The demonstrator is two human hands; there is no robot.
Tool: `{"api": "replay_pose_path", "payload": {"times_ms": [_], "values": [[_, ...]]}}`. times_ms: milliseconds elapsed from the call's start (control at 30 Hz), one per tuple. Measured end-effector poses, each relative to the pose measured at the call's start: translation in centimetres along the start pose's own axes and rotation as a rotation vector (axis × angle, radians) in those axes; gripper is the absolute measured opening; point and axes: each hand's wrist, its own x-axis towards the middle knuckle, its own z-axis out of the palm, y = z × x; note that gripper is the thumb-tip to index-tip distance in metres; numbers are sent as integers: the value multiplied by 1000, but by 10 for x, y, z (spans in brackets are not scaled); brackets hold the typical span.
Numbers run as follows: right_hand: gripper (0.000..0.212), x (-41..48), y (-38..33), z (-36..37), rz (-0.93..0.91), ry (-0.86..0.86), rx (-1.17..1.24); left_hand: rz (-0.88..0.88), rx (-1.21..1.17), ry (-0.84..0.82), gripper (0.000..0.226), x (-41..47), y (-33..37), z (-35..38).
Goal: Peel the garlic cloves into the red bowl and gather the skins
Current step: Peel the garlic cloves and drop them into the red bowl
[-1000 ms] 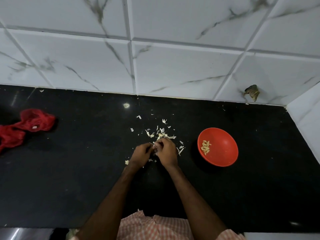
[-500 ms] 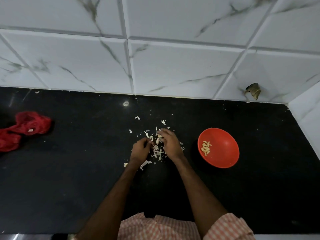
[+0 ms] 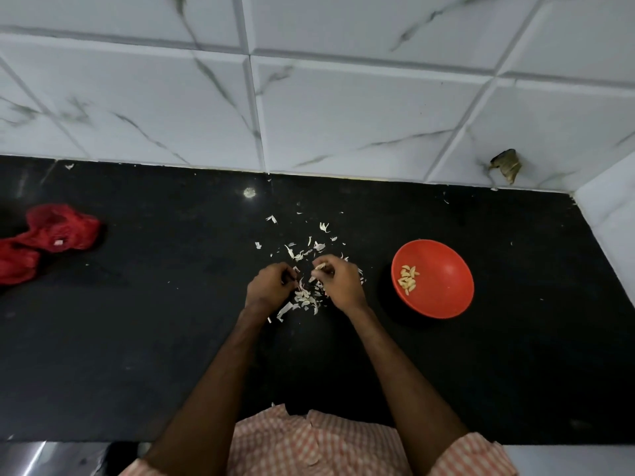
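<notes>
Many thin, whitish garlic skins (image 3: 304,298)

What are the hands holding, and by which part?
The right hand pinches a pale garlic piece by one end; whether the left hand holds anything cannot be told.

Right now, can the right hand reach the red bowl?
Probably yes. The right hand is close beside the red bowl, with mostly bare black counter between them. Its fingers pinch a pale garlic piece.
</notes>
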Motion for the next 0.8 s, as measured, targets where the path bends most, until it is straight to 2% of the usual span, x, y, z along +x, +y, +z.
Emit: {"api": "replay_pose_path", "payload": {"times_ms": [167,267,333,500,600,800], "values": [[15,-1,2,-2,59,20,26,30,-62,95,9,1,1,2],[6,-3,-4,-6,50,20,-38,62,-357,65,7,1,9,4],[14,-4,-8,-6,49,3,-75,94,-554,10,7,-4,19,5],[16,-4,-13,-8,26,-21,-75,35,-820,-20,6,-12,31,5],[13,-6,-20,-13,-18,-43,-169,-8,-875,-43,7,-10,35,2],[35,-7,-28,-18,-49,-86,-316,-30,-803,-206,8,-10,40,-1]]}}
